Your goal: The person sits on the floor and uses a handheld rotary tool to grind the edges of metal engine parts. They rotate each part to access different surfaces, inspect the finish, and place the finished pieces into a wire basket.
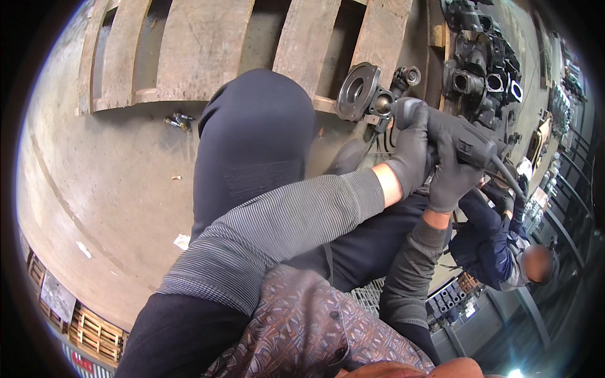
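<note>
Gloved left hand (411, 151) and right hand (452, 173) clamped on dark grinder (463, 142), round metal casting (359, 91)

Crates, bins and a few small tags at the rim of the view

Lower left edge: a slatted wooden crate (94, 334), light brown, with a grey flat board (57, 296) just above it and a red-and-white strip (82, 363) below, too small to make out. Lower right, beside the forearm: dark bins (449, 296) with small white labels (469, 310), contents unclear. Right edge: a brown cardboard box (541, 142) near the shelving, tilted, with pale tags (539, 196) below it. No screens visible.
</note>
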